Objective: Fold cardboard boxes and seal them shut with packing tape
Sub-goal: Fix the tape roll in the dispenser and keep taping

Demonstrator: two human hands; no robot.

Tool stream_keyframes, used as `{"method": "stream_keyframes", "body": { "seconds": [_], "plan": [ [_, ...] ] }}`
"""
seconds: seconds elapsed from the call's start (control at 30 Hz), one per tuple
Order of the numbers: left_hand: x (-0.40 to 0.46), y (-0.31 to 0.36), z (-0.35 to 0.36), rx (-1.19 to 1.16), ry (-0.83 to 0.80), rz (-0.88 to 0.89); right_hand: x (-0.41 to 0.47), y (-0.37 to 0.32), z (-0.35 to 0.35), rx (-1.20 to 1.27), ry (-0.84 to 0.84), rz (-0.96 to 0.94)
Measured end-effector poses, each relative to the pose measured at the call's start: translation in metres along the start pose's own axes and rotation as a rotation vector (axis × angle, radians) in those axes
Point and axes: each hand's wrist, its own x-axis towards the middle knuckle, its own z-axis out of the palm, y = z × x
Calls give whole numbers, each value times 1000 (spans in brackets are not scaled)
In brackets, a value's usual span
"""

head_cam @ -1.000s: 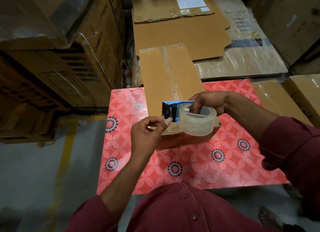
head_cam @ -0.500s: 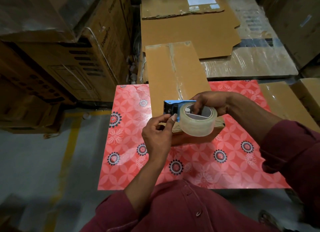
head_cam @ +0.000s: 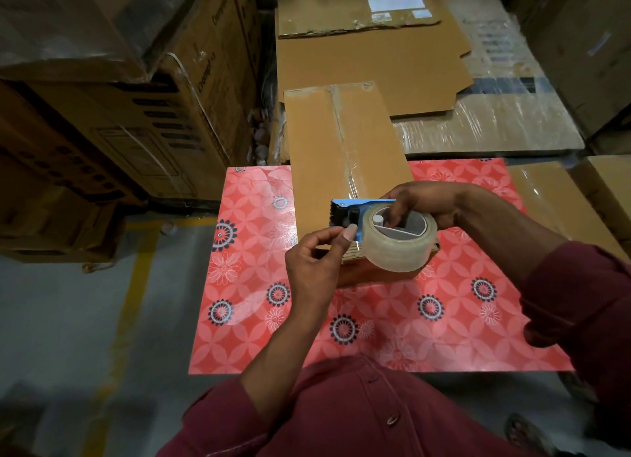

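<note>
The tape dispenser (head_cam: 362, 214) is being held in the air above the near end of the cardboard box (head_cam: 345, 162), apparently so that the loose tape end can be freed: the right hand (head_cam: 420, 207) is being kept curled around the dispenser at the clear tape roll (head_cam: 397, 243), while the left hand (head_cam: 314, 262) is being closed in a thumb-and-finger pinch at the roll's left side, though whether tape is actually being gripped cannot be told. The dispenser's long axis is being held roughly parallel to the near edge of the red flowered table (head_cam: 246, 320), with its toothed blade pointing toward the table's left edge. The box is being left lying at the middle of the table, its long axis and taped seam running from the near half out past the far edge.
</note>
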Motion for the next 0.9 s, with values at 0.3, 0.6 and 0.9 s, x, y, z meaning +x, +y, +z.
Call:
{"method": "stream_keyframes", "body": {
  "seconds": [0.3, 0.6, 0.9],
  "plan": [
    [8, -5, 3, 121, 42, 133, 1, 3, 1, -9, 6, 2],
    [43, 29, -38, 652, -382, 209, -1, 12, -7, -28, -47, 73],
    [60, 31, -59, 383, -440, 85, -6, 18, -6, -89, -59, 88]
  ]
}}
